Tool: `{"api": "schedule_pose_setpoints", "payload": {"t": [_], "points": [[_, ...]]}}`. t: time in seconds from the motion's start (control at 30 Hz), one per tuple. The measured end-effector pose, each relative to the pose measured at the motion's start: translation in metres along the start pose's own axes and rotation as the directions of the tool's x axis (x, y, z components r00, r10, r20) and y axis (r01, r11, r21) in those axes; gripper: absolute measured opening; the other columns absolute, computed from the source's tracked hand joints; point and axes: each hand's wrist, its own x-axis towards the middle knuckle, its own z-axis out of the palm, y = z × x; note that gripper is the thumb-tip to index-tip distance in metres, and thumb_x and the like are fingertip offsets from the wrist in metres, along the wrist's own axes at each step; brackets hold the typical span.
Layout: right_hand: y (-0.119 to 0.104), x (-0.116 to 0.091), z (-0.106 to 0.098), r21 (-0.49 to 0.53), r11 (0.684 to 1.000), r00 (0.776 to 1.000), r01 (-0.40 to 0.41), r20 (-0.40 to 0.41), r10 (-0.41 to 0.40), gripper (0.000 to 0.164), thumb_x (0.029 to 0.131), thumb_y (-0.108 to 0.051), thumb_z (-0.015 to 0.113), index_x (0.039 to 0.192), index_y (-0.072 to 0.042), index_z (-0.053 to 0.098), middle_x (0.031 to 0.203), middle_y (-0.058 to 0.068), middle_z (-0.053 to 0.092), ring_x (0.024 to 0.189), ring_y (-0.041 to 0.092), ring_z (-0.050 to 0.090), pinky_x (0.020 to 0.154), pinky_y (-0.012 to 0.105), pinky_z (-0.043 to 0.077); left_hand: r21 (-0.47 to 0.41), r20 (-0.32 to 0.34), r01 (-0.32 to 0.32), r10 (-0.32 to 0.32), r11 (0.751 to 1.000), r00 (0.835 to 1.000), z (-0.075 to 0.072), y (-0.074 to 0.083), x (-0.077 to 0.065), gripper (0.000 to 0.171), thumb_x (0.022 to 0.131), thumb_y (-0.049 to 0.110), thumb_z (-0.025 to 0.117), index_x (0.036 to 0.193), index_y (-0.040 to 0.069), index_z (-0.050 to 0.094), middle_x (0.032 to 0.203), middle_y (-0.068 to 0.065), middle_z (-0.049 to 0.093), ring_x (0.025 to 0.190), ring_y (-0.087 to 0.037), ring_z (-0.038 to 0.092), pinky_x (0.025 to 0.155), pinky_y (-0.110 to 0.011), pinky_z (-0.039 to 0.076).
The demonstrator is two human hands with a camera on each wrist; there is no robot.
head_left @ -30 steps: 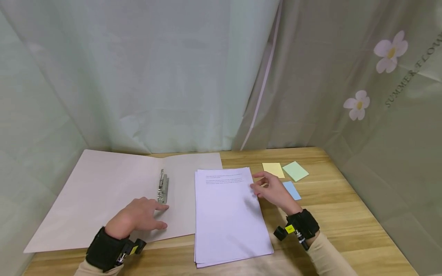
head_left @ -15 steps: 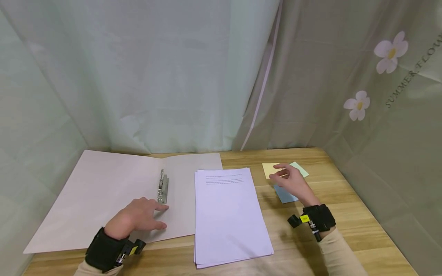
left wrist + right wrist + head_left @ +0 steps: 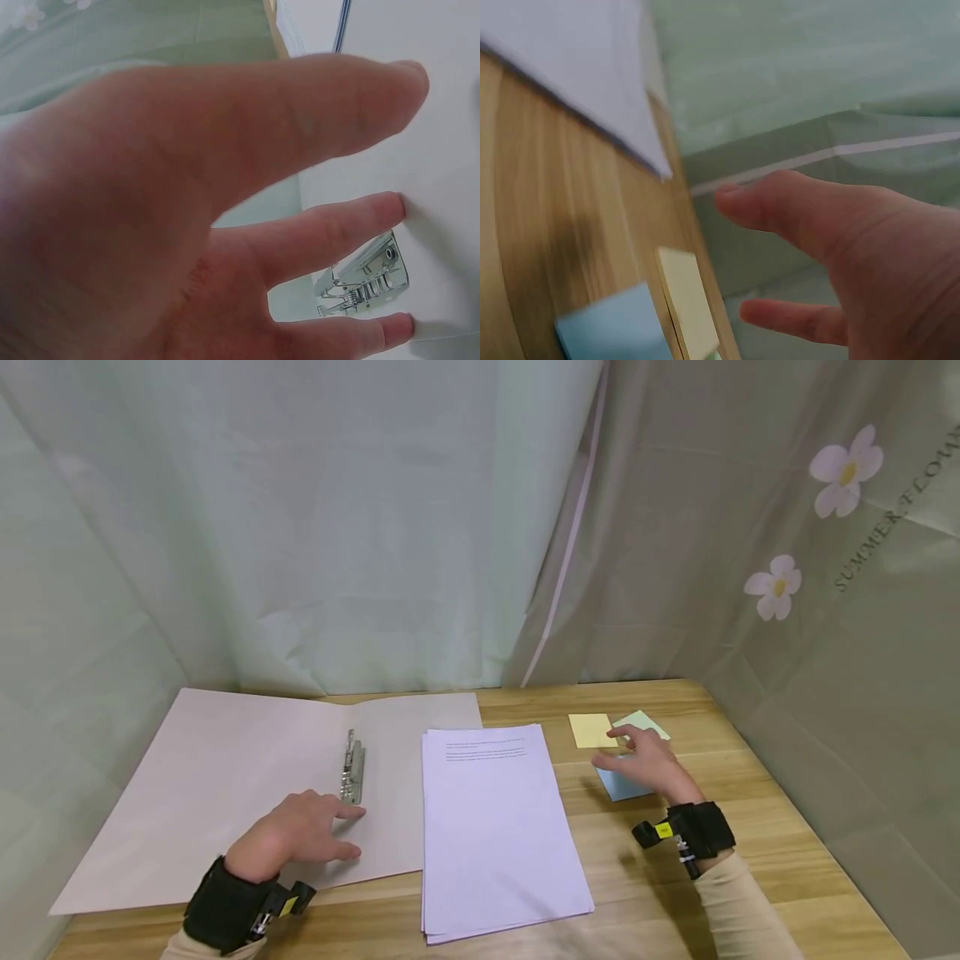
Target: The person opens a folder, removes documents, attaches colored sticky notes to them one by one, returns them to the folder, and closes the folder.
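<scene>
My left hand [image 3: 300,831], fingers extended and thumb apart, rests on the opened white folder [image 3: 240,760]. Its fingertips lie just below the metal lever clip [image 3: 352,768], which also shows between two fingers in the left wrist view [image 3: 367,277]. On the right, my right hand [image 3: 648,764] hovers over the sticky notes with thumb and fingers spread and nothing between them. Under it lies a blue sticky note pad [image 3: 621,785], partly covered by the hand. Beyond are a yellow pad [image 3: 591,730] and a green pad [image 3: 643,723], the green one partly hidden by the fingers.
A stack of printed paper [image 3: 502,835] lies between the hands, overlapping the folder's right edge. Wooden table [image 3: 750,827] extends to the right of the notes. Pale curtains [image 3: 390,527] hang close behind and along both sides.
My right hand has moved from the paper stack's right edge rightward to the sticky notes, and the blue pad has shifted left. The left hand stays in place.
</scene>
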Motion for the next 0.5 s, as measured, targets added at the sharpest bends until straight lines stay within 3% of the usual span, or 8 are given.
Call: {"api": "schedule_pose_setpoints", "payload": {"t": [0.2,0.33,0.5], "points": [[0.002,-0.002,0.005,-0.161,0.986,1.000,-0.030,-0.013,0.028,0.084,0.093,-0.053,0.085,0.154,-0.003,0.059,0.145,0.039,0.053,0.133,0.058,0.050,0.099,0.068,0.053,0.007,0.001,0.002,-0.002,1.000,1.000,0.000,0.000,0.000,0.058,0.092,0.038,0.090,0.143,0.013,0.078,0.141,-0.024,0.077,0.095,-0.027,0.059,0.071,-0.035,0.043],[0.001,-0.001,0.011,-0.212,0.975,0.998,-0.059,0.011,0.063,0.078,0.089,-0.051,0.088,0.147,-0.006,0.062,0.136,0.035,0.055,0.122,0.049,0.053,0.090,0.057,0.055,0.006,0.001,0.001,-0.001,1.000,1.000,-0.001,0.000,0.000,0.058,0.092,0.038,0.090,0.143,0.012,0.078,0.142,-0.025,0.076,0.098,-0.028,0.061,0.072,-0.036,0.044],[0.002,0.002,0.015,-0.239,0.969,0.997,-0.064,0.014,0.069,0.061,0.089,-0.043,0.091,0.133,-0.008,0.067,0.121,0.028,0.060,0.116,0.043,0.049,0.080,0.044,0.048,0.005,0.003,0.001,-0.001,1.000,1.000,-0.001,-0.001,0.000,0.058,0.093,0.038,0.090,0.143,0.013,0.078,0.142,-0.025,0.076,0.097,-0.027,0.060,0.071,-0.035,0.042]]}}
